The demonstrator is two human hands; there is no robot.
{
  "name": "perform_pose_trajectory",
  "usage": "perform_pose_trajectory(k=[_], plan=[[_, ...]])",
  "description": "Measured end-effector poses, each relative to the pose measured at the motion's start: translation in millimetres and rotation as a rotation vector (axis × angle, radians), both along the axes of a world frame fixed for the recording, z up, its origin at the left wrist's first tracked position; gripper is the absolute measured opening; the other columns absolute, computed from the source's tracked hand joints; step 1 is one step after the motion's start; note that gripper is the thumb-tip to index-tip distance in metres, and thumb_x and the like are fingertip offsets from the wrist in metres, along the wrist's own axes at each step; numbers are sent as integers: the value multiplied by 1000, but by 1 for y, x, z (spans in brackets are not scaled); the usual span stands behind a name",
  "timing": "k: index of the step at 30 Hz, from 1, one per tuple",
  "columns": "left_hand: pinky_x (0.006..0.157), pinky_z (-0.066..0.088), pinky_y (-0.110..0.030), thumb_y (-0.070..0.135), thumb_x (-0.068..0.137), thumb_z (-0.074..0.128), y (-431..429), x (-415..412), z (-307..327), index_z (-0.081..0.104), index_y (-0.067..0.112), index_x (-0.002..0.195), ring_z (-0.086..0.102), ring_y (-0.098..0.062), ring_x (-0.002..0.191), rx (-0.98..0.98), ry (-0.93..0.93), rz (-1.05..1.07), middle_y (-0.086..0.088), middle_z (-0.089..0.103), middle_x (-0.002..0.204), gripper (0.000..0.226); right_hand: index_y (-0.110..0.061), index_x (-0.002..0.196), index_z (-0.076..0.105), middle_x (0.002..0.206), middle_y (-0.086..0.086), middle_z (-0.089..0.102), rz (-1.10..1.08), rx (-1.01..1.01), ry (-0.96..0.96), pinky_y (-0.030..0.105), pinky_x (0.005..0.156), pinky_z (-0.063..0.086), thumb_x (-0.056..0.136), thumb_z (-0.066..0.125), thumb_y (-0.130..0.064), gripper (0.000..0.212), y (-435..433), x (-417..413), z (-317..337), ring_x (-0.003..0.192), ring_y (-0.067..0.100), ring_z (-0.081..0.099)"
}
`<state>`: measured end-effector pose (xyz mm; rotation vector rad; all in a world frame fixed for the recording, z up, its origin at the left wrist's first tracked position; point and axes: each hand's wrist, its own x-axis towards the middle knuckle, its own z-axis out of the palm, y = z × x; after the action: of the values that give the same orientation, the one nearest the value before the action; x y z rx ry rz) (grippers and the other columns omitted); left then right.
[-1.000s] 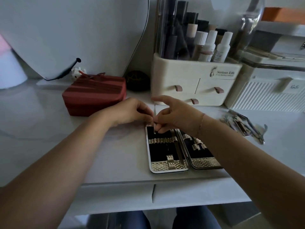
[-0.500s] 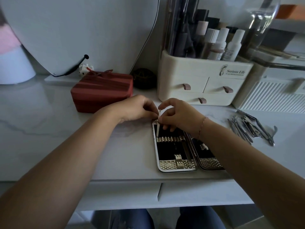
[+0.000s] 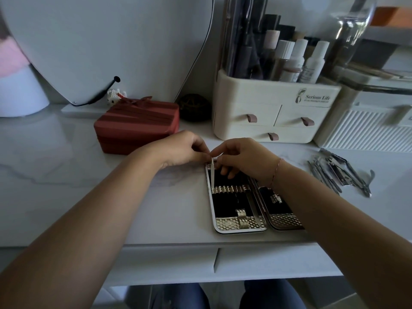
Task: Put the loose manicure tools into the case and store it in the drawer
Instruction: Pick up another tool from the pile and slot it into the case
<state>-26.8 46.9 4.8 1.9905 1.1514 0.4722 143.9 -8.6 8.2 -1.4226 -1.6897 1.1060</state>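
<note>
The manicure case (image 3: 239, 225) lies open flat on the white desk, black lining and silver loops showing; one long tool (image 3: 252, 206) sits in its left half. A thin silver tool (image 3: 212, 175) stands at the case's left edge, its lower end at the loop strip. My left hand (image 3: 182, 150) and my right hand (image 3: 245, 159) both pinch its upper end at the case's far end. A pile of several loose metal tools (image 3: 338, 172) lies on the desk to the right. Desk drawer fronts (image 3: 169, 264) show below the edge, shut.
A red ribboned box (image 3: 136, 123) sits left of the hands. Behind stands a cream organiser (image 3: 274, 108) with small drawers and bottles, a white ribbed box (image 3: 367, 130) to its right, and a large mirror (image 3: 107, 45) at the back left.
The thin tool has gone from upright above the case to lower and leaning along the case's left edge, its tip now at the loop strip. Both hands stayed on it.
</note>
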Motion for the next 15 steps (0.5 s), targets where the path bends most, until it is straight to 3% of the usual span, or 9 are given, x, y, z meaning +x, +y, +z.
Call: perform_pose_trajectory(k=[6, 12, 15], plan=[[70, 45, -19, 21, 82, 69, -1, -2, 3, 70, 20, 81, 60, -3, 68, -26, 13, -20, 5, 69, 75, 0, 9, 108, 60, 76, 12, 61, 34, -103, 127, 16, 57, 54, 91, 44, 9, 23, 1, 5, 0, 54, 6, 63], [59, 42, -5, 15, 85, 65, -3, -4, 5, 67, 22, 84, 57, 9, 59, -21, 30, -46, 8, 66, 75, 7, 7, 110, 62, 79, 10, 63, 74, -115, 66, 14, 61, 55, 91, 46, 8, 25, 2, 7, 3, 57, 5, 63], [57, 41, -4, 13, 86, 64, -4, -4, 5, 67, 20, 85, 57, 9, 59, -16, 32, -46, 7, 65, 75, 7, 6, 110, 63, 89, 17, 65, 105, -108, 9, 13, 64, 55, 90, 47, 7, 25, 1, 8, 5, 65, 9, 62]])
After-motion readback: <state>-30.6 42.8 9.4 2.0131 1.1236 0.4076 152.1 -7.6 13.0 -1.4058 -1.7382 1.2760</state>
